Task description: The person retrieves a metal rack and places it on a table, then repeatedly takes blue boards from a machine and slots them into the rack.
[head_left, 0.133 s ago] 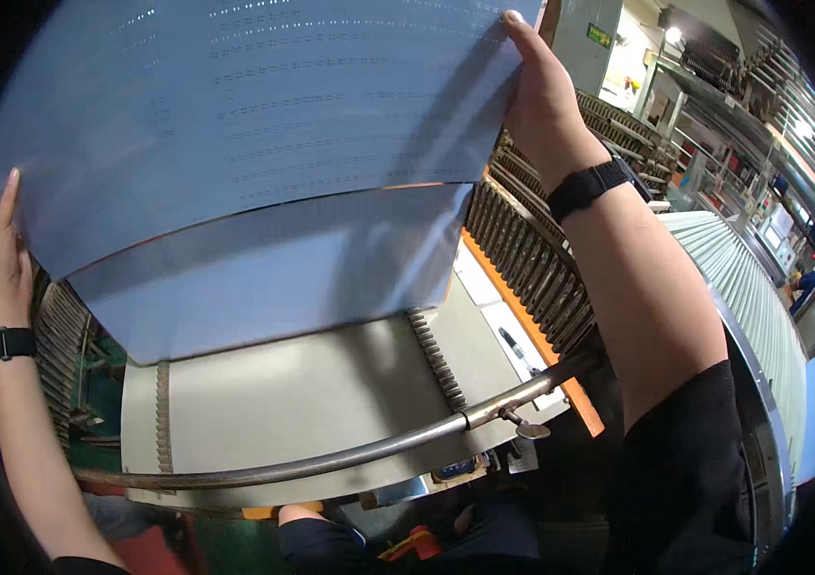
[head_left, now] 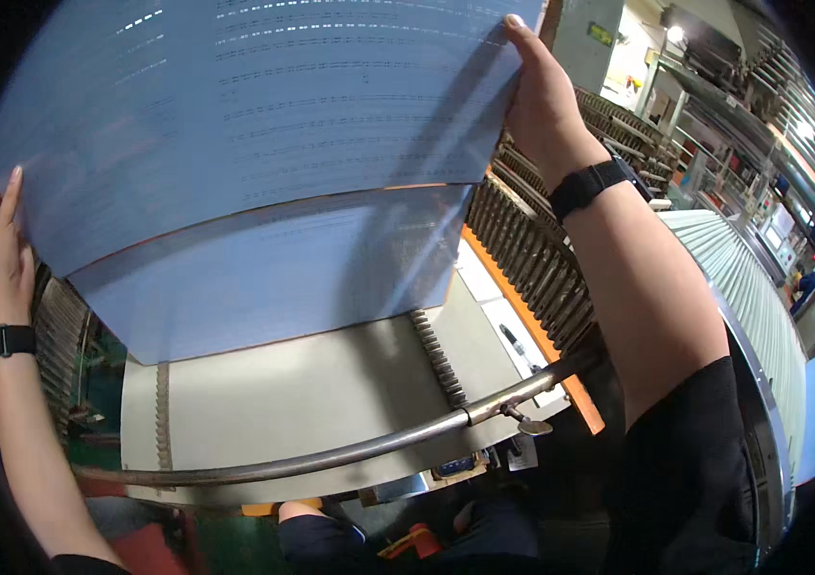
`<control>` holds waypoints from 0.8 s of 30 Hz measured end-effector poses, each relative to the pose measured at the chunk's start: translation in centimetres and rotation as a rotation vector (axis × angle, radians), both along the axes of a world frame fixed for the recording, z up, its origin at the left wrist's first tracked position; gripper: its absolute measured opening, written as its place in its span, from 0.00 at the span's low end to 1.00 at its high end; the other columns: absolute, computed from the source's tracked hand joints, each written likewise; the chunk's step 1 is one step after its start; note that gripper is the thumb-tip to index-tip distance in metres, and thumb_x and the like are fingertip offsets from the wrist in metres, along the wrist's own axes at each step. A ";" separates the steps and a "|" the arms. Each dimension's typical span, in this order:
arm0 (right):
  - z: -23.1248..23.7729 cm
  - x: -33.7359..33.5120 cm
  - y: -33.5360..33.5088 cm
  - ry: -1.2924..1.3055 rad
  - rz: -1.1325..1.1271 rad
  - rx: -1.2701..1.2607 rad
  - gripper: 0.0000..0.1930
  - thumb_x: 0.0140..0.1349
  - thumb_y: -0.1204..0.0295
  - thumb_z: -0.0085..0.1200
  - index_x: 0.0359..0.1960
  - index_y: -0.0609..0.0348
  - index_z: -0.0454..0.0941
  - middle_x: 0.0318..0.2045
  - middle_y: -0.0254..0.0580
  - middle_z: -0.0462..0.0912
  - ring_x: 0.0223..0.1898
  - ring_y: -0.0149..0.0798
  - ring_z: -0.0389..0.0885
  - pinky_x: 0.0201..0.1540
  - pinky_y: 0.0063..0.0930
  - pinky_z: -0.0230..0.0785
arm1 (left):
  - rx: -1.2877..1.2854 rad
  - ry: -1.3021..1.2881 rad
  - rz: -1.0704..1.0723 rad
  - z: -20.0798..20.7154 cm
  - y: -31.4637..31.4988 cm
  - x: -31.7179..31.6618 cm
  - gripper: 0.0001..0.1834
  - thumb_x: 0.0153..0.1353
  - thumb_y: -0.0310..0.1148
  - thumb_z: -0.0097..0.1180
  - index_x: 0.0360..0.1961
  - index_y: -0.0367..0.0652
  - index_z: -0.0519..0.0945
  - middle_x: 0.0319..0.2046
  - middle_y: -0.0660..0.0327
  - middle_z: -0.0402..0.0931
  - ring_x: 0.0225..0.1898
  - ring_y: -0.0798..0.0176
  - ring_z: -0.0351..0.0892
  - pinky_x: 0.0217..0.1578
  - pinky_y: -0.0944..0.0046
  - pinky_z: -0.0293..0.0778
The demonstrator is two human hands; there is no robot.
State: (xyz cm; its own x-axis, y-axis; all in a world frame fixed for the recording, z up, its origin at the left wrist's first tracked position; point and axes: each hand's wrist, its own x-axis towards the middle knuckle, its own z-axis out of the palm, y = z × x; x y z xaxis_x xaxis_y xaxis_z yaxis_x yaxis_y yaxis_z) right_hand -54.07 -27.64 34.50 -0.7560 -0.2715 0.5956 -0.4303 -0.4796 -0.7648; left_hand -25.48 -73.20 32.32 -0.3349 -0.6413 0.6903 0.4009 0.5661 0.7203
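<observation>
I hold up a large thin blue-grey panel (head_left: 311, 115) with rows of tiny holes that let light through. My left hand (head_left: 9, 249) grips its left edge, thumb on the near face. At its upper right edge, my right hand (head_left: 543, 105) clasps it the same way, the fingers behind hidden by the panel. Below and behind it, a second blue-grey panel (head_left: 264, 278) stands upright on a pale board (head_left: 283, 402), its upper part covered by the first. Toothed strips (head_left: 438, 359) run along the pale board toward me.
A curved metal bar (head_left: 331, 463) with a wing screw crosses in front of me. Slotted racks (head_left: 537, 273) with an orange edge stand at the right, next to a pen (head_left: 515, 340) on white paper. Farther right are pale upright slats (head_left: 743, 278) and machinery.
The held panel has tilted very slightly, and more of its hole rows now show light. Both hands keep their grip, almost unmoved.
</observation>
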 end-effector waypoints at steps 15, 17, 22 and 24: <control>0.1 -2.9 3.6 -0.045 -0.016 0.120 0.25 0.69 0.53 0.49 0.61 0.54 0.69 0.53 0.35 0.76 0.54 0.36 0.73 0.59 0.38 0.62 | 0.191 0.065 -0.199 0.1 2.3 0.3 0.21 0.64 0.37 0.60 0.51 0.35 0.71 0.47 0.57 0.76 0.49 0.64 0.75 0.51 0.62 0.73; 0.0 -2.0 4.6 0.002 -0.036 0.207 0.25 0.69 0.50 0.47 0.59 0.55 0.71 0.52 0.35 0.77 0.54 0.34 0.74 0.58 0.36 0.63 | 0.143 0.032 -0.289 -0.2 1.2 0.4 0.16 0.65 0.38 0.58 0.47 0.37 0.75 0.46 0.58 0.77 0.49 0.65 0.75 0.51 0.64 0.72; 2.2 1.0 8.2 0.020 -0.275 0.296 0.14 0.68 0.57 0.50 0.43 0.55 0.73 0.32 0.30 0.67 0.34 0.30 0.65 0.38 0.27 0.63 | 0.114 -0.107 -0.216 -0.2 1.6 -0.4 0.19 0.70 0.42 0.50 0.52 0.40 0.79 0.48 0.64 0.79 0.47 0.68 0.75 0.52 0.64 0.71; 3.5 2.6 10.0 0.045 -0.551 0.323 0.17 0.68 0.60 0.51 0.47 0.62 0.74 0.28 0.28 0.69 0.32 0.25 0.67 0.35 0.26 0.66 | -0.043 -0.103 0.048 -1.7 -3.8 0.2 0.20 0.70 0.42 0.50 0.56 0.41 0.77 0.47 0.62 0.79 0.45 0.66 0.76 0.50 0.63 0.72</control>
